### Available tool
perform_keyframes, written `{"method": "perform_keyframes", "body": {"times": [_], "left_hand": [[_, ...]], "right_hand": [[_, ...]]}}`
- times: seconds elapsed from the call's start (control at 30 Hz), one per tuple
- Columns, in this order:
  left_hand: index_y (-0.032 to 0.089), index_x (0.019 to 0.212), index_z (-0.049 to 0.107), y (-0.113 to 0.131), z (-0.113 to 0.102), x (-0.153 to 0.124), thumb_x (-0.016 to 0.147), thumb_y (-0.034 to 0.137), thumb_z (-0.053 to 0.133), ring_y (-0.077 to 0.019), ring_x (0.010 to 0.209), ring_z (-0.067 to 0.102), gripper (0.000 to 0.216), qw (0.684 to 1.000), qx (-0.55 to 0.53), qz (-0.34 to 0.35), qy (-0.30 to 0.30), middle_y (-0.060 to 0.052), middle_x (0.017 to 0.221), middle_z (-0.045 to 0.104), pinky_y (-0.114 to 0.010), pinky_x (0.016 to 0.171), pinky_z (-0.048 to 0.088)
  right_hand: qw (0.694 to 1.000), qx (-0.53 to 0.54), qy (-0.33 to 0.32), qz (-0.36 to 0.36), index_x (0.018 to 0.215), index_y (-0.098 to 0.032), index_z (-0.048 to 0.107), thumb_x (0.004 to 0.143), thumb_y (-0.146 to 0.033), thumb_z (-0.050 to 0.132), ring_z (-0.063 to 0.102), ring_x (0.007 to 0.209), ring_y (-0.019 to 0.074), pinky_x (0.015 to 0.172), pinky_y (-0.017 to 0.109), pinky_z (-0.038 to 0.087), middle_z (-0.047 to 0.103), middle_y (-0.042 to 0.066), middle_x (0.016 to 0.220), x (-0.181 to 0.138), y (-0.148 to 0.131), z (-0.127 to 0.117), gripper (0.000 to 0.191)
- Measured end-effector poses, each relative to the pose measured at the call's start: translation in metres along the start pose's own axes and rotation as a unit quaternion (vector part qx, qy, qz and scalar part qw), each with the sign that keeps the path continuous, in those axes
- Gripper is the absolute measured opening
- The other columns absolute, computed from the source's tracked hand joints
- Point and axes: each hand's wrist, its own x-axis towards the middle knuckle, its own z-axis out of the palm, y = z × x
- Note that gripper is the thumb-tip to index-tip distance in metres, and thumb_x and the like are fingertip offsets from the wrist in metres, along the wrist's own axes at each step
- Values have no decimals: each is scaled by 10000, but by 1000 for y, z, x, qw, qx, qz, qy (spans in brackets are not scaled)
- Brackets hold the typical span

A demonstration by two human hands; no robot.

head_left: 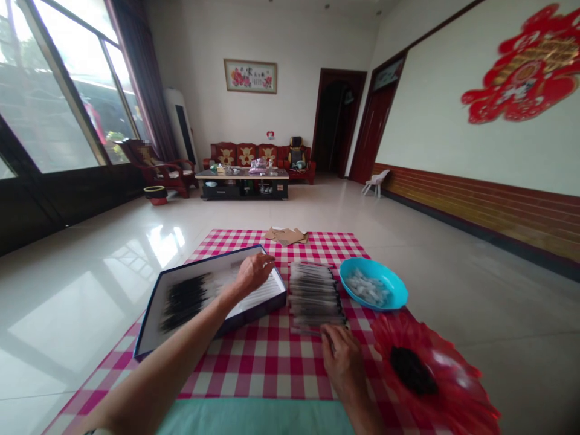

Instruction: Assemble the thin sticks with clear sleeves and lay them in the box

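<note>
My left hand (256, 272) is over the right part of a blue-edged white box (149, 326), its fingers bent together. Anything between them is too small to make out. Inside the box lie slim pens with black ends (188, 299), side by side. To the box's right, a row of clear-barrelled pens (315, 296) rests on the checked cloth, dark tips facing right. My right hand (344, 359) is at the near right end of this row, thumb and fingers closed on the tip of the nearest pen.
A blue bowl (399, 290) of small clear plastic pieces stands right of the row. Nearer me is a red petal-shaped dish (457, 374) holding small black pieces. Cardboard scraps (287, 235) lie at the far edge of the checked tablecloth (258, 362).
</note>
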Motion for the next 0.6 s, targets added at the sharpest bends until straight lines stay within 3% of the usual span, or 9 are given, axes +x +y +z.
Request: {"method": "perform_keyframes", "body": {"times": [0.07, 0.13, 0.3, 0.47, 0.6], "left_hand": [[214, 1061, 657, 20, 5, -30, 890, 281, 436, -168, 910, 595, 287, 998, -40, 36, 18, -46, 1017, 654, -240, 839, 408], [222, 1011, 679, 34, 18, -61, 872, 297, 459, -173, 850, 598, 271, 981, -169, 82, 49, -47, 916, 663, -240, 794, 417], [248, 909, 708, 44, 58, -107, 817, 291, 535, -174, 703, 581, 201, 943, -323, 24, 81, -37, 760, 654, -237, 676, 408], [226, 822, 698, 43, 78, -115, 785, 314, 578, -160, 608, 558, 154, 911, -390, -81, 111, -12, 660, 645, -234, 616, 398], [213, 873, 714, 51, 93, -113, 774, 359, 598, -175, 673, 579, 211, 894, -439, -71, 53, -31, 724, 666, -238, 644, 412]], "right_hand": [[998, -56, -16, -16, 938, -205, 648, 793, -172, 483, 610, 845, 249, 752, 382, 462, 675, 84, 897, 0, -4, -1, 223], [994, -97, -39, -17, 917, -211, 650, 768, -145, 498, 599, 809, 250, 715, 379, 448, 654, 80, 865, 1, -11, -5, 224], [993, -99, -68, -14, 813, -224, 638, 809, -134, 455, 583, 767, 245, 693, 380, 441, 617, 69, 798, 5, -21, -10, 204], [994, 103, 11, 27, 967, -206, 582, 877, -241, 407, 612, 871, 229, 767, 352, 489, 640, 91, 912, 3, -23, -4, 200], [950, 287, -24, 119, 1004, -209, 587, 874, -366, 472, 644, 820, 211, 727, 302, 516, 678, 75, 928, 2, -43, -8, 234]]}}
